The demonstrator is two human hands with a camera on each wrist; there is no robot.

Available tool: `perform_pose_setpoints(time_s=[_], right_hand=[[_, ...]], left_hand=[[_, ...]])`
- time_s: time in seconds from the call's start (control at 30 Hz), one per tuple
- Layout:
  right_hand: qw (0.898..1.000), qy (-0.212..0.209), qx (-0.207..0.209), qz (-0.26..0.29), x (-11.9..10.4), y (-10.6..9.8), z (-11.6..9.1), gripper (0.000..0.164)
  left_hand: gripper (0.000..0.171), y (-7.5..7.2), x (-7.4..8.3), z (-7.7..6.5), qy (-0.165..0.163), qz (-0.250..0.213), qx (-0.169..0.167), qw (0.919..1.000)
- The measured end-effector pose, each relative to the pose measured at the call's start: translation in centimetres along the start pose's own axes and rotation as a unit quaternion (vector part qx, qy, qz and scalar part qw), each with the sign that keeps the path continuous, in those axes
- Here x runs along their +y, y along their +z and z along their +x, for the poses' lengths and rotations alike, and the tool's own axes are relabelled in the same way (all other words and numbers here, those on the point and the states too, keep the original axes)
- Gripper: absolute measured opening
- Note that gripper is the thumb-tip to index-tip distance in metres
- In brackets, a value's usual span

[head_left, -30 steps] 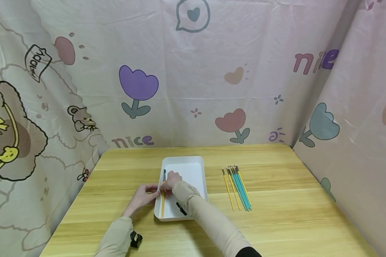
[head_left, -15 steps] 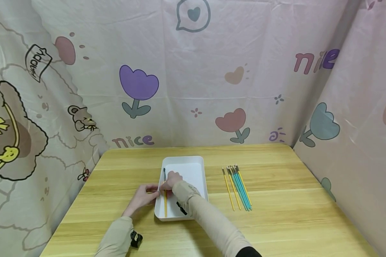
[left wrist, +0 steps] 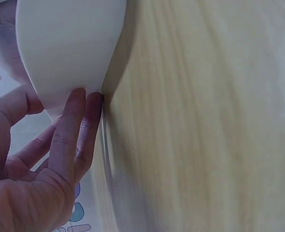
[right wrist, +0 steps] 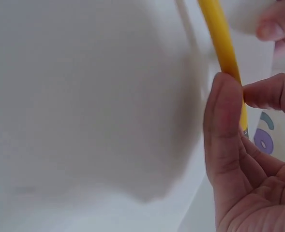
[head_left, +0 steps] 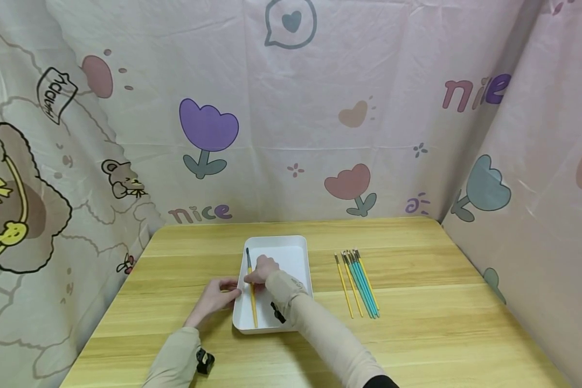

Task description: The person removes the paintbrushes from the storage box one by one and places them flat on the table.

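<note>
A yellow-handled paintbrush [head_left: 254,307] with a dark tip is in the left part of the white tray [head_left: 286,258]. My right hand [head_left: 263,269] pinches its handle [right wrist: 222,43] between thumb and fingers, seen closely in the right wrist view. At the tray's left side, my left hand [head_left: 215,296] holds the wall. In the left wrist view its thumb [left wrist: 28,99] lies at the rim and its fingers [left wrist: 67,130] press the outer wall. Part of the brush handle is hidden by my right hand.
Right of the tray, several yellow and turquoise paintbrushes [head_left: 361,285] lie side by side on the wooden table [head_left: 431,302]. One yellow brush [head_left: 343,285] sits slightly apart at their left. Patterned curtains [head_left: 281,108] hang behind and beside the table.
The brush's handle end has swung right, so it now slants inside the tray, and its tip has shifted slightly farther away. My right hand has moved a little right; my left hand stays put.
</note>
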State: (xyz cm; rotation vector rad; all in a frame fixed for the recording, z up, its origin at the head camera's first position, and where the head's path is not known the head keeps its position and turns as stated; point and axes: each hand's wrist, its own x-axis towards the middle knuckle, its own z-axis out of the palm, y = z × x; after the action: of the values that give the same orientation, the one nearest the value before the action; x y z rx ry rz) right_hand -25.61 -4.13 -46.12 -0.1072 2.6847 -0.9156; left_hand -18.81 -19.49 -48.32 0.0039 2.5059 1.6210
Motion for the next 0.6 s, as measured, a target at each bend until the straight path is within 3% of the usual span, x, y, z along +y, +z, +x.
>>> perform_pose_setpoints(time_s=[0.4,0.6], right_hand=[[0.990,0.004,-0.049,0.135,-0.1,-2.2,-1.0,0.014],[0.986,-0.002,-0.060,0.154,-0.3,-3.4,-2.2,0.012]], left_hand=[[0.036,0.1,0.0,0.1,-0.012,-0.004,0.008,0.9999],[0.037,0.1,0.1,0.0,-0.024,-0.008,0.008,0.9996]])
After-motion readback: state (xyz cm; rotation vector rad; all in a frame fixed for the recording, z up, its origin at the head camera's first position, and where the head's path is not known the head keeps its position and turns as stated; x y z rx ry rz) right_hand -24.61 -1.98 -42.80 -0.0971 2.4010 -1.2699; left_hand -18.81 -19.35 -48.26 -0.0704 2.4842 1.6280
